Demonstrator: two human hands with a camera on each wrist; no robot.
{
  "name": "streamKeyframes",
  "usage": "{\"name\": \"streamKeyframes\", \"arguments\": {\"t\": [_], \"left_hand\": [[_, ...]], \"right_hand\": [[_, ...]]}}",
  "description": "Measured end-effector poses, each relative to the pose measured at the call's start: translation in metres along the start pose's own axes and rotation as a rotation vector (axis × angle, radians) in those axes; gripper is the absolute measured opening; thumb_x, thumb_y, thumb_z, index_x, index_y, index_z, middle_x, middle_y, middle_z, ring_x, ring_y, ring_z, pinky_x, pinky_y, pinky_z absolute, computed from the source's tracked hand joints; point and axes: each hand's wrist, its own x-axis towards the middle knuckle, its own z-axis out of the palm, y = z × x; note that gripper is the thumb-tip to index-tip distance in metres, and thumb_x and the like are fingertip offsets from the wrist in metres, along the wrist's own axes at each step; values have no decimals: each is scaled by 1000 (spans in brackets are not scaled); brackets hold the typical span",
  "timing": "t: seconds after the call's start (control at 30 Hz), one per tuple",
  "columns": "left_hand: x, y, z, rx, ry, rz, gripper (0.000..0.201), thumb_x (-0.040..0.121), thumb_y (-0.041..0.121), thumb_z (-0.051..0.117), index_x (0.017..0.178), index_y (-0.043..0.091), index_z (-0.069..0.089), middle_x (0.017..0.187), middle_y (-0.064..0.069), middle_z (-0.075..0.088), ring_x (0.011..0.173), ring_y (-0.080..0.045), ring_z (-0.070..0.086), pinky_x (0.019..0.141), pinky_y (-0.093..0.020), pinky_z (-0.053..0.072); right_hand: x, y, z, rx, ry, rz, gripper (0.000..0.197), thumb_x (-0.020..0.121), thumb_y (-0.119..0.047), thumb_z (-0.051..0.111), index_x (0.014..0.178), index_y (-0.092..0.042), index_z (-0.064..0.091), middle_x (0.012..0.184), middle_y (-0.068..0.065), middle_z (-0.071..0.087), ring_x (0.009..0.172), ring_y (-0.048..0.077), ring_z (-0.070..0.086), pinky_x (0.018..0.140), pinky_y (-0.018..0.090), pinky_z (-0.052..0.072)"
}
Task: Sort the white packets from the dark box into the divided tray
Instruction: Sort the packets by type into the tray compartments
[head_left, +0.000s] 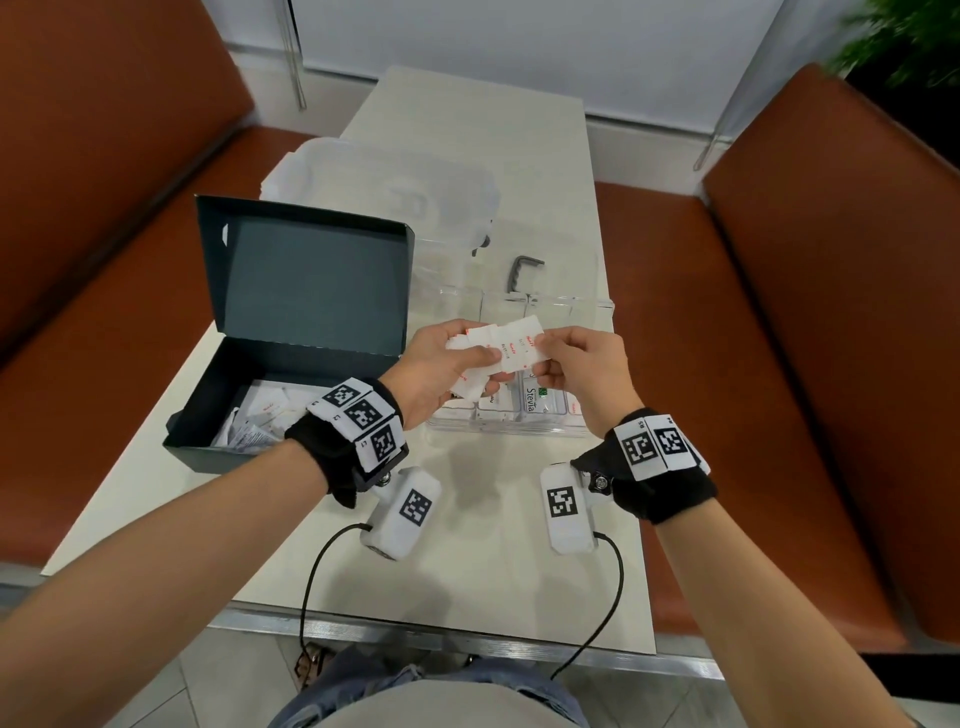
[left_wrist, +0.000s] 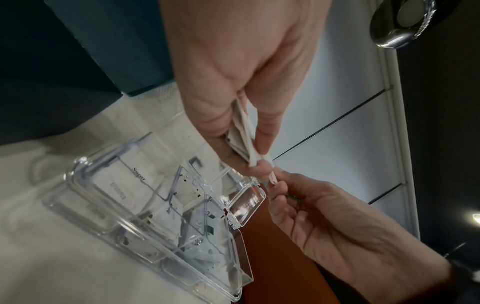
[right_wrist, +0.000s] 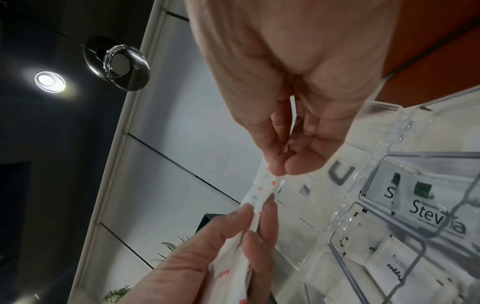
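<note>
Over the clear divided tray (head_left: 576, 431) my left hand (head_left: 447, 364) grips a fanned bunch of white packets (head_left: 483, 343) with red print. My right hand (head_left: 571, 358) pinches the right end of one packet (head_left: 522, 345) of that bunch between thumb and forefinger. The wrist views show the same pinch, left hand (left_wrist: 233, 86) on the packets (left_wrist: 242, 142), right hand (right_wrist: 293, 115) on the packet edge (right_wrist: 262, 189). The dark box (head_left: 291, 332) stands open at the left, with more white packets (head_left: 260, 421) in its base. Tray (left_wrist: 145, 207) compartments hold packets marked Sugar and Stevia (right_wrist: 436, 216).
A translucent plastic lid or container (head_left: 384, 192) lies behind the box, and a small dark bracket (head_left: 522, 273) behind the tray. The pale table (head_left: 467, 545) is narrow, with brown bench seats (head_left: 779, 364) on both sides. Camera cables hang off the near edge.
</note>
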Motion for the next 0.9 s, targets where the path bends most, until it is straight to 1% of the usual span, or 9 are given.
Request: {"name": "streamKeyframes", "arguments": {"t": [0.17, 0.27, 0.33, 0.4, 0.5, 0.63, 0.73, 0.77, 0.9], "left_hand": [[5, -1, -1, 31, 46, 22, 36, 87, -7, 64, 122, -1, 56, 105, -23, 68, 63, -22, 71, 57, -28, 58], [7, -1, -2, 28, 51, 30, 33, 87, -9, 63, 118, 0, 57, 105, -23, 68, 65, -23, 72, 59, -30, 58], [8, -1, -1, 50, 51, 40, 31, 87, -10, 62, 116, -1, 57, 101, -23, 67, 61, -23, 70, 55, -30, 57], [8, 0, 0, 63, 48, 50, 31, 86, -12, 62, 116, -2, 56, 96, -24, 66, 52, -21, 67, 45, -26, 53], [8, 0, 2, 81, 29, 58, 32, 86, -11, 62, 117, -3, 56, 93, -25, 65, 47, -19, 64, 42, -21, 48], [11, -1, 3, 84, 13, 65, 36, 85, -9, 66, 119, -2, 57, 102, -25, 65, 60, -24, 70, 49, -27, 55], [12, -3, 6, 117, -4, 79, 35, 85, -7, 68, 118, -1, 59, 110, -27, 65, 77, -34, 68, 63, -37, 58], [12, -3, 7, 130, -7, 85, 34, 85, -7, 68, 117, -1, 59, 111, -27, 65, 78, -34, 68, 63, -38, 58], [15, -5, 16, 153, -12, 99, 29, 85, -8, 67, 111, 1, 60, 98, -18, 64, 54, -14, 67, 44, -21, 50]], "right_hand": [[2, -4, -5, 57, 6, 17, 13, 91, -3, 60, 103, 4, 63, 82, 14, 66, 57, 15, 63, 56, 23, 54], [4, -8, -13, 72, -5, 31, 14, 89, -1, 61, 102, 3, 63, 79, 9, 64, 56, 14, 60, 53, 21, 50], [3, -8, -14, 81, -54, 29, 16, 87, 0, 63, 102, 4, 64, 78, 9, 64, 56, 14, 59, 53, 21, 50], [1, -6, -11, 47, -88, 8, 15, 87, -1, 66, 101, 5, 65, 76, 10, 66, 56, 13, 59, 54, 20, 51], [0, -1, -5, -78, -26, -30, 10, 84, -4, 70, 94, -2, 68, 72, 10, 68, 55, 13, 63, 57, 24, 55], [-1, 3, 1, -209, 61, -104, 7, 82, -11, 73, 87, -12, 68, 64, 4, 67, 53, 9, 65, 59, 25, 57], [-1, 5, 2, -288, 119, -146, 7, 82, -16, 73, 86, -18, 67, 63, -1, 67, 47, 2, 62, 55, 23, 53], [-1, 5, 1, -300, 128, -157, 7, 82, -16, 72, 87, -17, 68, 63, -2, 66, 46, 1, 60, 53, 22, 51], [-2, 7, -5, -341, 104, -182, 10, 81, -15, 73, 90, -14, 68, 63, -2, 65, 48, 3, 60, 58, 23, 53]]}}
